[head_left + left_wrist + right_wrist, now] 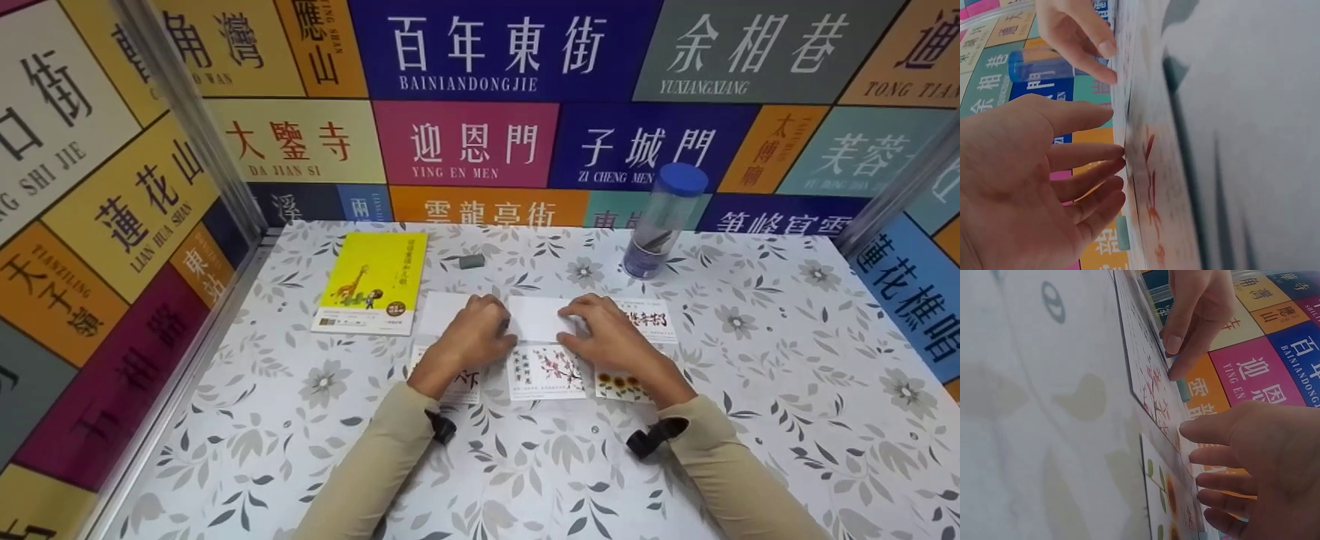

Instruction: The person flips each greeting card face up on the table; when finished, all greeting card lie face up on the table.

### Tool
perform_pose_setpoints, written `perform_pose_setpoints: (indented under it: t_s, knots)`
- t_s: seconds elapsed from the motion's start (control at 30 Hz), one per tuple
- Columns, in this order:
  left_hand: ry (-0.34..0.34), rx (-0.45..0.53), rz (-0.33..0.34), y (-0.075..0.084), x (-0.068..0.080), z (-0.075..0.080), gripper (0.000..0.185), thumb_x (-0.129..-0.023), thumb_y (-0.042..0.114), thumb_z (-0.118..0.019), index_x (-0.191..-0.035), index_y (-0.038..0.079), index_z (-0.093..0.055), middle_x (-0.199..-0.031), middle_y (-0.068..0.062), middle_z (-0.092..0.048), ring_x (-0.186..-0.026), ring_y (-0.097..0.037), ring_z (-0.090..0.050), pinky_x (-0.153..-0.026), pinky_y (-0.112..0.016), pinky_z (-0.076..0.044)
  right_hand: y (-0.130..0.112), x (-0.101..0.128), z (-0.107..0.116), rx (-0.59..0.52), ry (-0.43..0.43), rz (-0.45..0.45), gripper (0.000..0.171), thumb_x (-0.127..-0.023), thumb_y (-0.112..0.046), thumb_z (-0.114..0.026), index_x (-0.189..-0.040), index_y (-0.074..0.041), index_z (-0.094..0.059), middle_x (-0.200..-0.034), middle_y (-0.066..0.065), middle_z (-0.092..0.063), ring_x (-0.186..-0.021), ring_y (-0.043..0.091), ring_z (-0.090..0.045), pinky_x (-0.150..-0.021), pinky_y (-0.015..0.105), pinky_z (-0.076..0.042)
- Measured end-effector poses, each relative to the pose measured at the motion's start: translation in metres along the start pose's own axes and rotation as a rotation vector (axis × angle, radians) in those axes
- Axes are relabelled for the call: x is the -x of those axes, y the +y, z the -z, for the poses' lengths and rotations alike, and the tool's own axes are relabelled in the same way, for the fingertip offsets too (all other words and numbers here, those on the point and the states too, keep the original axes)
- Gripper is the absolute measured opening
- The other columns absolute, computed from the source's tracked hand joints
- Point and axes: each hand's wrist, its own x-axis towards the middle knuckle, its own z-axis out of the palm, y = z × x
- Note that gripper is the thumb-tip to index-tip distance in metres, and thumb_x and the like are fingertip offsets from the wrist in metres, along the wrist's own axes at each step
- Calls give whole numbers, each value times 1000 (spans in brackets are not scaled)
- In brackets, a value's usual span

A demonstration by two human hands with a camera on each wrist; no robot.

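Blank white card point(536, 318) flat among picture cards point(547, 373)

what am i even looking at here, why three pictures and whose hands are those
These are one person's two bare hands, filmed at the same moment by three cameras. The big picture comes from a camera on the head, looking down at a flower-patterned table. The other two come from cameras strapped to each wrist, so they look sideways along the table.

The left hand and right hand rest with straight fingers on a blank white card in the middle. Around it lie picture cards, including a blossom card and a sunflower card. Further off are a yellow book, a small grey eraser and a clear tube with a blue cap. Nothing is gripped.
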Motion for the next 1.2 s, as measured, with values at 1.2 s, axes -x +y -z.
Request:
perform_pose_setpoints:
  t_s: [1.2]
  knots:
    - [44,1224,144,21,-11,-13,58,-114,37,-56,-162,6,-45,-161,-24,-50,-143,-43,-58,-122,-57,-47,0,-2,-1,-279,110,60,41,-110,-33,-64,-142,-8,-70,-143,16,-66,-125,36,-69,-108,53,-59]
